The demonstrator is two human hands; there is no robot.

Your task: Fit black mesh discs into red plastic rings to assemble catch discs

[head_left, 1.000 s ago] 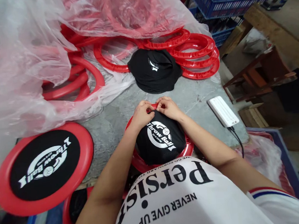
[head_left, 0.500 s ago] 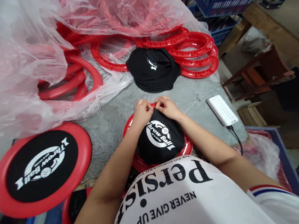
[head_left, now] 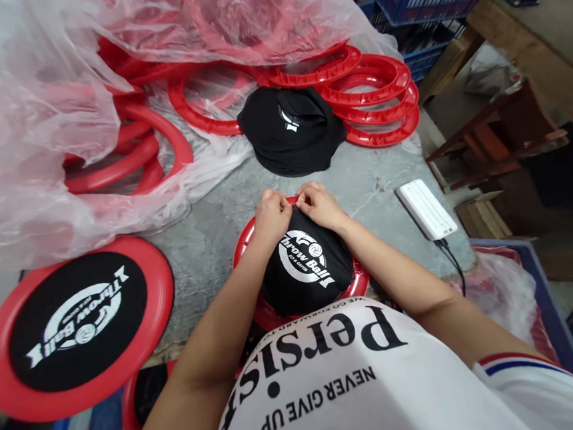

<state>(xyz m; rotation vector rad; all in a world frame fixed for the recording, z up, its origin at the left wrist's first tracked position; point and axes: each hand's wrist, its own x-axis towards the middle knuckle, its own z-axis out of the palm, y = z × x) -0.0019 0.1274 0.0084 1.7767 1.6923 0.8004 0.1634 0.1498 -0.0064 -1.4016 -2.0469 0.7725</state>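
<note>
Directly in front of my body a red plastic ring [head_left: 241, 244] lies on the table, with a black printed fabric disc [head_left: 298, 267] stretched over its middle. My left hand [head_left: 272, 215] pinches the fabric's far edge at the top of the ring. Close beside it, my right hand [head_left: 320, 205] pinches the same edge, thumb and fingers pressed together. The ring's near side is partly hidden by my shirt. Beyond my hands sits a pile of black fabric covers [head_left: 292, 131]. To the left lies an assembled red and black throw disc [head_left: 162, 313].
Several loose red rings [head_left: 384, 136] are stacked at the back right, others under clear plastic sheeting [head_left: 27, 177] at the back left. A white power bank [head_left: 425, 209] with a cable rests at the table's right edge. Blue crates [head_left: 413, 3] and a wooden chair [head_left: 505, 132] stand beyond.
Both hands keep their pinch on the fabric edge at the top of the ring, with hardly any movement. The view has shifted slightly.
</note>
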